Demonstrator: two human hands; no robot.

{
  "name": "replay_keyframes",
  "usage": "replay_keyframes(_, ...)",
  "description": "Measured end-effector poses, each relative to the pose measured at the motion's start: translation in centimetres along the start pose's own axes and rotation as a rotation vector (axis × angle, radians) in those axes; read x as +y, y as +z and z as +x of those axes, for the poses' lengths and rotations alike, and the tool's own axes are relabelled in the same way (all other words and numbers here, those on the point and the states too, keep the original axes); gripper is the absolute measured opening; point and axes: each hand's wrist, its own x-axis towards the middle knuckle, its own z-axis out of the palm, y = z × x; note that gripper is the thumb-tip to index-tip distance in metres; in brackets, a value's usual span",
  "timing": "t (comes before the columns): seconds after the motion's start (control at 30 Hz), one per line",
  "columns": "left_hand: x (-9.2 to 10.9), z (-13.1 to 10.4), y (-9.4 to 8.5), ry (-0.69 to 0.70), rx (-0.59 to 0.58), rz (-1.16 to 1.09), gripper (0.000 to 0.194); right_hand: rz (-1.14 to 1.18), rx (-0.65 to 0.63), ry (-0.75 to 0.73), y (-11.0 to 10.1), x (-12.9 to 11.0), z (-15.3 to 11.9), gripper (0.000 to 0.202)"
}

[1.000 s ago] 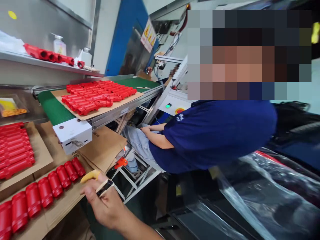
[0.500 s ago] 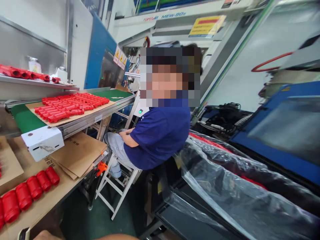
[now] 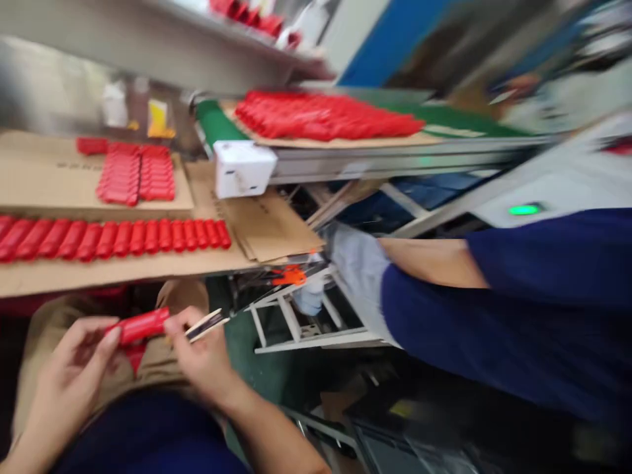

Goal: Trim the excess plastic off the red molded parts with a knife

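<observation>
Above my lap, my left hand (image 3: 86, 359) pinches the left end of a red cylindrical part (image 3: 143, 326). My right hand (image 3: 200, 345) is closed around a narrow tool with a pale handle (image 3: 203, 325), its fingertips at the part's right end. The tool's working end is hidden by the fingers. Just beyond my hands, a row of several red parts (image 3: 123, 238) lies along the near edge of the cardboard-covered bench (image 3: 59, 280). Two stacked columns of smaller red pieces (image 3: 118, 174) lie on a cardboard sheet behind that row.
A green conveyor (image 3: 210, 122) carries a cardboard sheet heaped with red parts (image 3: 320, 117). At the right, a seated person in a dark blue shirt (image 3: 553, 283) is on a white step stool (image 3: 296, 345). Orange-handled scissors or pliers (image 3: 291, 274) hang at the bench corner.
The view has swung left and down. Both my hands, the held red part and the bench row are now in view; earlier only a bit of hand and tool showed at the bottom edge.
</observation>
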Motion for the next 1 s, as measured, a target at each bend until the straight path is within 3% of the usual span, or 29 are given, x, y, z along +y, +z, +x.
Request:
replay_keyframes(0.13, -0.5, -1.2, 0.5, -0.005, 0.113, -0.071, 0.040, 0.088, -0.115, 0.003, -0.7, 0.2, 0.5, 0.019)
replay_keyframes(0.23, -0.5, -0.5, 1.1, -0.111, 0.129, -0.207, 0.024, 0.142, -0.184, -0.021, -0.5, 0.5, 0.3, 0.014)
replay_keyframes(0.3, -0.6, 0.0, 1.4, -0.172, 0.160, -0.320, 0.024, 0.105, -0.166, -0.064, -0.4, 0.7, 0.0, 0.015)
replay_keyframes(0.47, -0.5, 0.5, 2.2, -0.325, 0.154, -0.611, 0.042, -0.135, -0.019, -0.426, 1.1, 1.2, -0.5, 0.013)
replay_keyframes(0.6, -0.3, 1.1, 1.5, -0.421, 0.151, -0.693, 0.055, -0.226, -0.086, -0.623, 1.6, 1.4, -0.4, 0.017)
replay_keyframes(0.67, -0.4, 1.2, 0.7, -0.419, 0.132, -0.690, 0.060, -0.214, -0.110, -0.636, 0.8, 1.1, -0.2, 0.022)
replay_keyframes(0.83, -1.1, 0.9, -0.5, -0.443, 0.065, -0.664, 0.045, -0.051, -0.243, -0.646, -1.3, 0.0, 0.4, 0.050)
replay_keyframes(1.0, -1.4, 1.0, 0.0, -0.498, 0.147, -0.689, 0.050, 0.107, -0.308, -0.544, -0.8, 0.0, 1.0, 0.028)
